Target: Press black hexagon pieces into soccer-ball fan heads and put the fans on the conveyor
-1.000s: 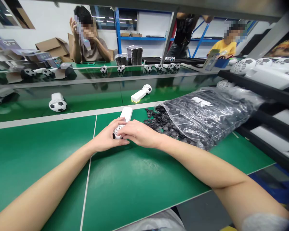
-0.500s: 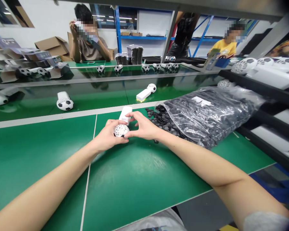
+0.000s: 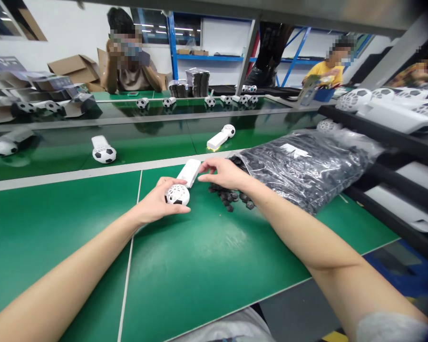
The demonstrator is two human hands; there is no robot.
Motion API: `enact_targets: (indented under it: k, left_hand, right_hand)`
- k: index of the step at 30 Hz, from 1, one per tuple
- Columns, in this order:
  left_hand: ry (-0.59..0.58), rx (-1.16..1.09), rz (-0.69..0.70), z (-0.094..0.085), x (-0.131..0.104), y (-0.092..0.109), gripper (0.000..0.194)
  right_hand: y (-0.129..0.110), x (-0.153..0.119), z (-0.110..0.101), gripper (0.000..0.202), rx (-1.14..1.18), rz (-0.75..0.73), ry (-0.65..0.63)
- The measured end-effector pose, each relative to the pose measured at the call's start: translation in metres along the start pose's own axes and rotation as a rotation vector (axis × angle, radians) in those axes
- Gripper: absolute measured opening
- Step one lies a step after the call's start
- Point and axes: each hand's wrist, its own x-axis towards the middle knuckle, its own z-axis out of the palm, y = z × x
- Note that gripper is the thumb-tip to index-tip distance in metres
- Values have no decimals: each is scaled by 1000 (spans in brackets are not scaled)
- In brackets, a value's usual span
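My left hand [image 3: 159, 202] grips the round head of a white football-shaped handheld fan [image 3: 179, 194], thumb on the near side and fingers on the far side. The head has an openwork grille with black patches low on its side. Its white handle [image 3: 189, 172] points away from me on the green table. My right hand [image 3: 223, 173] is just right of the handle, thumb and fingers apart, with nothing visible between them. Beneath and beside it lies a pile of small black pieces [image 3: 230, 195], partly hidden by the hand and forearm.
A clear plastic bag [image 3: 299, 164] of black pieces lies at the right, beside a black rack [image 3: 385, 135] holding white parts. More football-shaped fans [image 3: 104, 153] sit on the green conveyor [image 3: 157, 147] ahead. Across it, a person [image 3: 131, 57] sits near stacked boxes [image 3: 52, 83].
My right hand has left the fan's head and moved right, towards the black pieces. My left hand keeps its hold. A fan on the belt appears slightly further right.
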Motion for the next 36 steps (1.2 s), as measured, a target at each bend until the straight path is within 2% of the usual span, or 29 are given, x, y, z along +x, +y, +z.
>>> enact_targets:
  k: [3,6,11,14,16,19,22,25,31,33,36]
  left_hand:
    - [46,32,-36,2,0,1,60]
    - [1,84,-4,-6,1,2,54]
    - [-158,74,12,-22,0,0,54]
    - [-92,83,-9,-18,0,2,56]
    - [-33,112,-16,-13,0,4,55]
    - [-14,142,-21,-10,-1,8,51]
    - [-29,137,-24,-12,-1,8,48]
    - [-46,103,-22,-15,-2,6,46]
    - [-43,122,-3,-15,-1,4,46]
    - [-41,128,-1,-15,-1,5,46]
    - [-40,135,-4,-14,-1,6,47]
  right_hand:
    - [8,-4,-13,14,-154,101,-181]
    - [13,-7,-9,14,-259,146,-287]
    - [15,-5,-3,14,-326,137,-288]
    - [13,-5,-6,9,-386,104,-294]
    - [9,-6,-7,8,-479,75,-252]
    - [0,-10,-8,13,-577,27,-193]
    - [-13,-14,-8,16,-508,-38,-174]
    - [-22,-18,-5,21,-303,-100,-168]
    - [-22,-16,9,22,127,-30,-198]
    - [-21,-15,13,21,130,-83,-165]
    - [-22,-15,17,15,-11,-213,-43]
